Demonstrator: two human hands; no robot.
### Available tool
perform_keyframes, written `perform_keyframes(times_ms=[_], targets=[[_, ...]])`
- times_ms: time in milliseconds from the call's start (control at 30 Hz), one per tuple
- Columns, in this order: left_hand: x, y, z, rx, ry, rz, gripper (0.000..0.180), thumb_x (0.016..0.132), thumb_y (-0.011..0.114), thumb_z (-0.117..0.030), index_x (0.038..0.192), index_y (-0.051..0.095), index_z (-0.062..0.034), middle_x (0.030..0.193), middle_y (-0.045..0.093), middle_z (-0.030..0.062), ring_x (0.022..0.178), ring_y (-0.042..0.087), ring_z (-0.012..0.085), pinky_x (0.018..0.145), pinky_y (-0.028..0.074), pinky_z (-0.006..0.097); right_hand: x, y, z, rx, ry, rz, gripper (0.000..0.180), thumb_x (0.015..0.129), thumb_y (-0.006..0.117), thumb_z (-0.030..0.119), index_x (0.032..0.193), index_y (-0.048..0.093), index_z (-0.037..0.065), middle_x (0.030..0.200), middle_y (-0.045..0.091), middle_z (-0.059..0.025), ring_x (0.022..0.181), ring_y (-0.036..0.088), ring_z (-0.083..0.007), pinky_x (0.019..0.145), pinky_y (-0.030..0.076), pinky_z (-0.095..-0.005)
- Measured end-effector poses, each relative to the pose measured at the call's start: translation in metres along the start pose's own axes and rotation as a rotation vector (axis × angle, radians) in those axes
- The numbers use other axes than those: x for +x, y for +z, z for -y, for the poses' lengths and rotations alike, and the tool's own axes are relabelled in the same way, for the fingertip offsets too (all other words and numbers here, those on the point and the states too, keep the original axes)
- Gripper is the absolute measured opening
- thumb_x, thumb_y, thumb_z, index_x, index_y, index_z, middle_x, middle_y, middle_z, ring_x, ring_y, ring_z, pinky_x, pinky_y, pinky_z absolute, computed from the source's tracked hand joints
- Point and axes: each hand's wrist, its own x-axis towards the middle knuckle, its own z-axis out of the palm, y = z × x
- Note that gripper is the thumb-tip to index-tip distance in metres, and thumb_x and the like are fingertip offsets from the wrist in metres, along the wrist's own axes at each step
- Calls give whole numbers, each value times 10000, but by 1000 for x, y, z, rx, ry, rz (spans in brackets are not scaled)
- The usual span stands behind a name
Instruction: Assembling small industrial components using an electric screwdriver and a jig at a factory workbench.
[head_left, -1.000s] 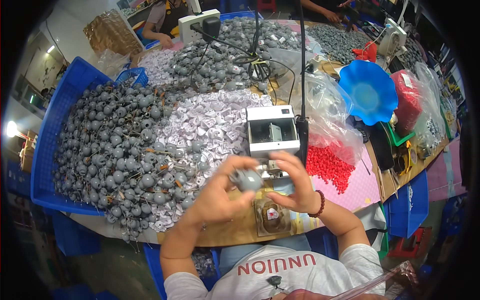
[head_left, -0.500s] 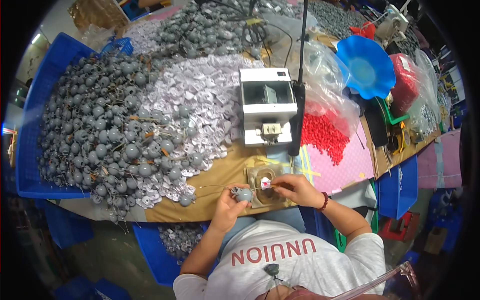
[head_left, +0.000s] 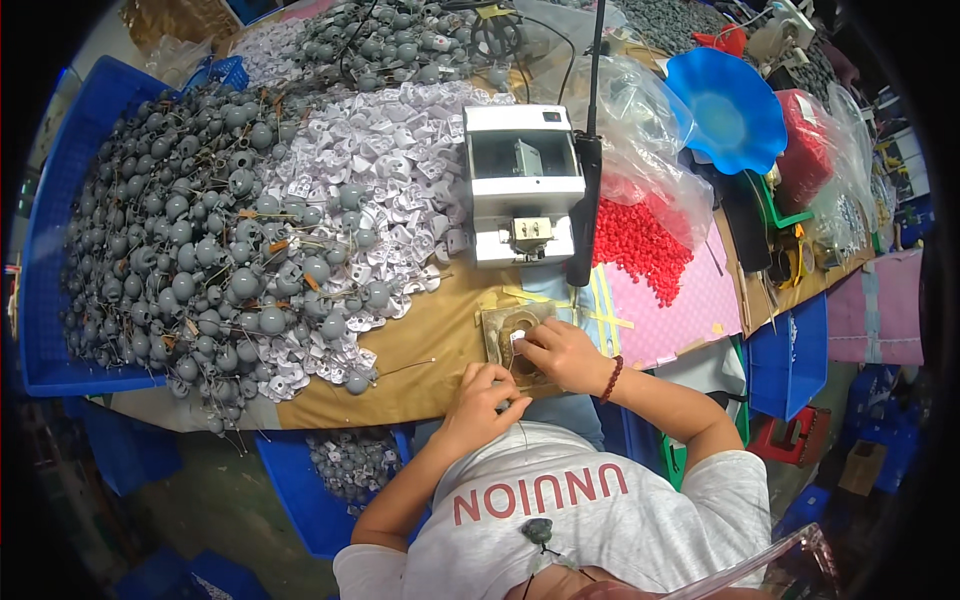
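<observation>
My left hand (head_left: pixel 482 408) is closed near the table's front edge, its fingers curled round a grey ball-shaped part (head_left: pixel 503 406) that is almost wholly hidden. A thin wire hangs down below those fingers. Beside it, my right hand (head_left: pixel 562 355) pinches a small white plastic piece (head_left: pixel 517 338) over the hollow of a square block-like fixture (head_left: pixel 494 322). Whether the white piece touches the hollow I cannot tell. Behind the fixture stands a white box-shaped machine (head_left: pixel 525 190) with a dark window.
Grey balls with wires (head_left: pixel 200 240) heap up at left in a blue crate (head_left: pixel 45 300), beside piled white plastic pieces (head_left: pixel 400 150). Small red parts (head_left: pixel 645 250) lie right of the machine, near a black upright post (head_left: pixel 587 200) and a blue bowl (head_left: pixel 725 110).
My left hand has turned and closed over the grey ball, which showed plainly before. My right hand has moved left and down over the fixture with the white piece. The whole view has shifted slightly.
</observation>
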Motion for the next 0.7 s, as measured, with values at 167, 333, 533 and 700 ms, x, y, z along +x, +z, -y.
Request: perform_keyframes(times_ms=[167, 333, 533, 700], targets=[[5, 1, -1, 159, 68, 103, 115, 800, 803, -133, 840, 713, -74, 1019, 623, 72, 1062, 536, 310, 926, 463, 410, 0, -8, 1, -148, -101, 98, 356, 807, 648, 178, 1129, 683, 33, 999, 608, -68, 944, 598, -236, 760, 511, -350], [2, -11, 12, 402, 100, 139, 167, 788, 761, -84, 945, 703, -79, 1082, 624, 79, 1104, 535, 328, 976, 459, 444, -4, -12, -3, -224, -218, 121, 414, 815, 636, 175, 1196, 684, 19, 1032, 608, -57, 986, 598, -218, 761, 488, -338], [15, 0, 4, 626, 73, -189, 420, 791, 741, -74, 1205, 672, -90, 1274, 599, 119, 1227, 526, 325, 1045, 411, 524, -7, -12, -10, -201, -200, 152, 450, 831, 638, 187, 1248, 679, 23, 1079, 605, -67, 1018, 594, -234, 793, 488, -350], [21, 34, 7, 679, 99, -248, 520, 812, 729, -120, 1323, 639, -76, 1389, 569, 152, 1305, 512, 321, 1069, 364, 599, -14, -15, -18, 123, 46, 128, 490, 793, 719, 89, 1282, 686, 96, 1107, 615, -84, 1034, 595, -285, 839, 519, -370]])
